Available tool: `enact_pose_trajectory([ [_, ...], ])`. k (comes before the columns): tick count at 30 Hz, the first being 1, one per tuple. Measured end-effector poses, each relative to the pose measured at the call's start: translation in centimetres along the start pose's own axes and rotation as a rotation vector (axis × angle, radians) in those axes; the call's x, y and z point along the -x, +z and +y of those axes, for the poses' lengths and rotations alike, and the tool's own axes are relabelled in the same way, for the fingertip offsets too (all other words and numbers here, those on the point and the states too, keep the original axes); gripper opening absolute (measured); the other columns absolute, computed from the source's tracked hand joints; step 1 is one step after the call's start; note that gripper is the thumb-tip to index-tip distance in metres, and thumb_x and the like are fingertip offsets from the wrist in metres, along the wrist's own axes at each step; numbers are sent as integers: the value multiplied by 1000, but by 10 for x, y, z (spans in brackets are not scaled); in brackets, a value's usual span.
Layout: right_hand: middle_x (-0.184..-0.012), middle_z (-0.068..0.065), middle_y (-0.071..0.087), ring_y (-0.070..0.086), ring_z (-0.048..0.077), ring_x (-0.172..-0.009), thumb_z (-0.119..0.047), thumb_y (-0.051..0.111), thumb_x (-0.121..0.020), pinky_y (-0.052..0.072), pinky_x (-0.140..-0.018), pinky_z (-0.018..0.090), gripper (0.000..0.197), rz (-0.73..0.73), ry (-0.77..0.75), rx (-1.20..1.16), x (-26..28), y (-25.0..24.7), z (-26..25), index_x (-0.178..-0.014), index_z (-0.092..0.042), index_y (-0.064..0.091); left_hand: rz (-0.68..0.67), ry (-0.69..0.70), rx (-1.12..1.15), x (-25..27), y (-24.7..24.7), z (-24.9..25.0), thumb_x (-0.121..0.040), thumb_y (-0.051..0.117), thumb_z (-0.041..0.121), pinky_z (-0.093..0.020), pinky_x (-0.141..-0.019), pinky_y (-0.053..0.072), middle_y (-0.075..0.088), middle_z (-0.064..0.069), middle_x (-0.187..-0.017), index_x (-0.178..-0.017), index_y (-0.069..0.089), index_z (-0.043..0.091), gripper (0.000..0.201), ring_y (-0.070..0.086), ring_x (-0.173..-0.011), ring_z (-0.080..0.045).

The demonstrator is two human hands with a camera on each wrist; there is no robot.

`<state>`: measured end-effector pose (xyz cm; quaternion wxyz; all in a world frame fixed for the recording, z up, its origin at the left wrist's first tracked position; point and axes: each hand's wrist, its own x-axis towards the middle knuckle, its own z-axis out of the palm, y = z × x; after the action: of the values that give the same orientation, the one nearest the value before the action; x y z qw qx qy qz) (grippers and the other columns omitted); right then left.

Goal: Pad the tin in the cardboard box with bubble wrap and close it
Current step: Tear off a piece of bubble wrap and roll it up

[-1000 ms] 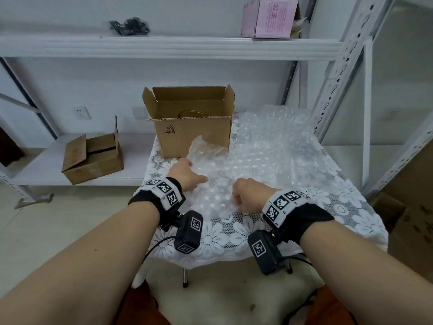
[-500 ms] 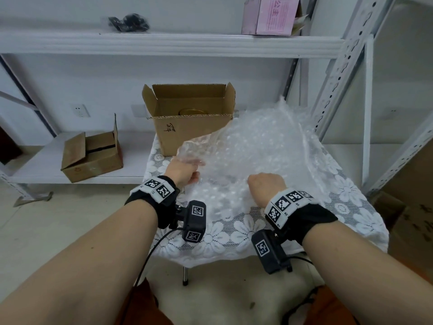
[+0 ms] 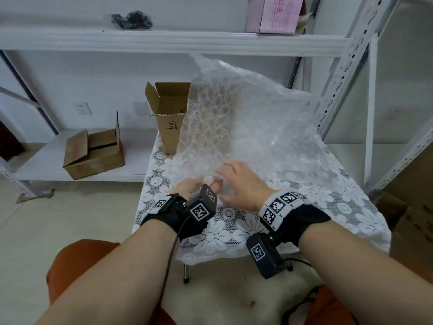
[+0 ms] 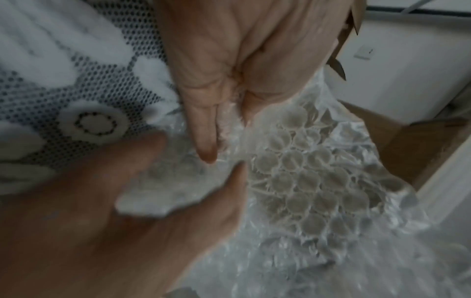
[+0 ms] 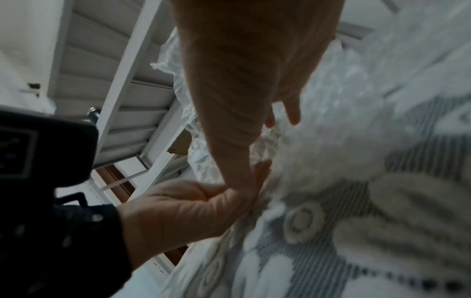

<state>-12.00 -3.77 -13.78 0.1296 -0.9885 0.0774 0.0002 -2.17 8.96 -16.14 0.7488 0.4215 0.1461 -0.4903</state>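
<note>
**Bubble wrap raised over the table**

Left hand (image 3: 191, 187) pinching the near edge of the bubble wrap (image 3: 253, 118), right hand (image 3: 243, 184) alongside, fingers spread on the sheet. Cardboard box (image 3: 169, 118) open at the table's (image 3: 210, 240) far left corner, half hidden behind the wrap. Tin hidden.

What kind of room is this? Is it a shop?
Probably a storeroom or packing corner, not a shop. White metal shelves hold cardboard boxes, and a small table carries an open box and bubble wrap for packing.
</note>
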Motion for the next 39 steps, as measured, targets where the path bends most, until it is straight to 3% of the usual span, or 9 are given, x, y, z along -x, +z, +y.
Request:
enact_pose_trajectory([
  [6, -159, 1, 15, 12, 23, -147, -50, 59, -83, 17, -118, 47, 84, -260, 68, 98, -1, 23, 11, -151, -23, 16, 150, -102, -274, 19, 27, 4, -97, 51, 34, -35, -40, 54, 53, -23, -131, -145, 21, 0, 65, 64, -74, -30],
  [9, -161, 1, 7, 7, 21, -148, -41, 57, -84, 14, -119, 45, 82, -319, 85, 95, -2, 22, 14, -152, -22, 15, 384, 224, -711, 17, 33, 19, -84, 68, 21, -31, -58, 53, 55, -15, -120, -135, 42, 4, 60, 61, -74, -23],
  [12, -161, 1, 5, 6, 20, -148, -30, 60, -83, 13, -120, 46, 84, -358, 91, 111, -5, 22, 14, -152, -23, 13, 611, 673, -1366, 12, 35, 31, -70, 78, 26, -41, -102, 41, 37, -14, -140, -137, 37, 10, 80, 41, -124, -31],
  [15, -161, 2, 6, 6, 21, -148, -15, 56, -85, 11, -120, 48, 81, -371, 94, 108, -3, 19, 11, -152, -22, 12, 172, 782, -1837, 24, 45, 28, -73, 79, 30, -38, -114, 21, 22, -3, -154, -141, 37, 18, 81, 21, -142, -24],
  [17, -161, 2, 7, 7, 22, -148, -6, 52, -86, 11, -119, 47, 80, -382, 97, 80, 1, 14, 7, -153, -21, 12, -89, 462, -1988, 27, 46, 20, -74, 78, 33, -39, -112, 23, 22, 3, -156, -143, 37, 22, 81, 27, -141, -20],
  [19, -160, 2, 14, 19, 23, -145, 1, 48, -87, 20, -118, 43, 76, -391, 108, 24, 6, 7, 5, -152, -20, 16, -113, 218, -2104, 25, 43, 14, -75, 77, 35, -39, -107, 32, 32, 2, -153, -146, 33, 23, 85, 38, -134, -21],
  [22, -155, 0, 28, 36, 24, -137, 4, 46, -88, 39, -108, 37, 68, -411, 178, -129, 7, 0, 11, -149, -20, 28, -15, 236, -2199, 21, 34, 9, -78, 76, 24, -35, -104, 36, 41, 2, -147, -144, 37, 22, 77, 43, -130, -20],
  [27, -138, 4, 51, 49, 23, -124, -5, 50, -91, 41, -103, 36, 46, -356, 222, -255, 9, -15, 30, -136, -14, 50, 0, 324, -2251, 22, 36, 19, -85, 51, -9, -28, -97, 40, 49, -2, -140, -137, 49, 17, 58, 48, -126, -21],
  [39, -85, 23, 65, 52, 19, -76, -15, 75, -79, 40, -67, 29, 29, 64, 547, -705, 11, -15, 69, -94, 9, 70, 108, 300, -1825, 11, 15, 43, -80, 74, 28, -25, -87, 41, 58, -4, -128, -127, 59, 15, 50, 55, -102, -16],
])
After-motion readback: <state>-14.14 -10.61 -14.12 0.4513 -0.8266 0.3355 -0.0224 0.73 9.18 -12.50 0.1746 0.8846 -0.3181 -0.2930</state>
